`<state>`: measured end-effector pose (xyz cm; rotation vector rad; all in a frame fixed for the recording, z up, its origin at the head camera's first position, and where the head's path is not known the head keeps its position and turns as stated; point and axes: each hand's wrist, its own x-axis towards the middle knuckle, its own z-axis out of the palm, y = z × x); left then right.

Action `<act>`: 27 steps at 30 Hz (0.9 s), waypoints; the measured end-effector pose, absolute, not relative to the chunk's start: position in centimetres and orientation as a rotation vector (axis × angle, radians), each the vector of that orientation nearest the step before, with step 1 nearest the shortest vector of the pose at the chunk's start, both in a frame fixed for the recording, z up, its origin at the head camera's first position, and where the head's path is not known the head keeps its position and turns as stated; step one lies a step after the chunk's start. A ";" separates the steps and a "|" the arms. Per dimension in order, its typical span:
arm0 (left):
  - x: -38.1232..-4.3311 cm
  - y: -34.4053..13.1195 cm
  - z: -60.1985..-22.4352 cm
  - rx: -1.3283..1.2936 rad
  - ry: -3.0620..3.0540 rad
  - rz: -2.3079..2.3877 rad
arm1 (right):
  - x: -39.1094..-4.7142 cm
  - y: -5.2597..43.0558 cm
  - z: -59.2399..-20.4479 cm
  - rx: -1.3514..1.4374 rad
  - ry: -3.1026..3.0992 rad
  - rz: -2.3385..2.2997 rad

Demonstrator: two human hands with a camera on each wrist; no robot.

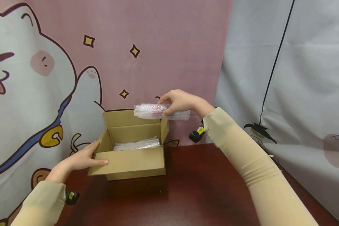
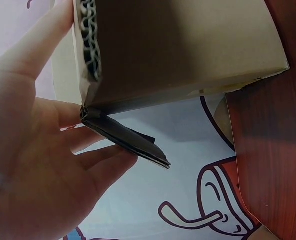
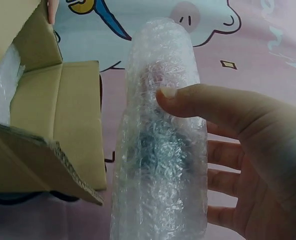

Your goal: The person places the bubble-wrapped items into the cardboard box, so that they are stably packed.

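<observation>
My right hand [image 1: 178,99] holds a bubble-wrapped bundle [image 1: 149,110] above the right rear of an opened cardboard box [image 1: 135,161]. In the right wrist view, the thumb presses on the clear wrap [image 3: 162,200] and the fingers go round behind it; something reddish and something dark show blurrily through the layers. My left hand [image 1: 82,160] grips the box at its left side, thumb over the front flap, fingers along the left wall. The left wrist view shows these fingers [image 2: 103,165] against a folded flap [image 2: 128,135]. Inside the box lies more bubble wrap [image 1: 138,144].
The box stands on a dark red-brown table [image 1: 203,188], with its flaps spread outward. Behind it hangs a pink cloth [image 1: 172,47] with a cartoon cat, and a pale cloth [image 1: 305,78] hangs on the right.
</observation>
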<state>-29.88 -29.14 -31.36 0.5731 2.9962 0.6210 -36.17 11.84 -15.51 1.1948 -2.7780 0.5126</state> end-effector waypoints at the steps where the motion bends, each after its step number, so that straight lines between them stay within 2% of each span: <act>1: -29.9 -29.1 -31.4 0.572 2.997 0.621 | -36.3 11.5 -15.5 1.196 -2.776 0.515; 14: -30.1 -29.1 -31.3 0.570 3.001 0.628 | -37.3 6.2 -16.4 1.283 -2.768 0.742; 27: -30.0 -28.8 -31.1 0.577 3.002 0.613 | -38.8 2.2 -19.3 1.302 -2.810 0.878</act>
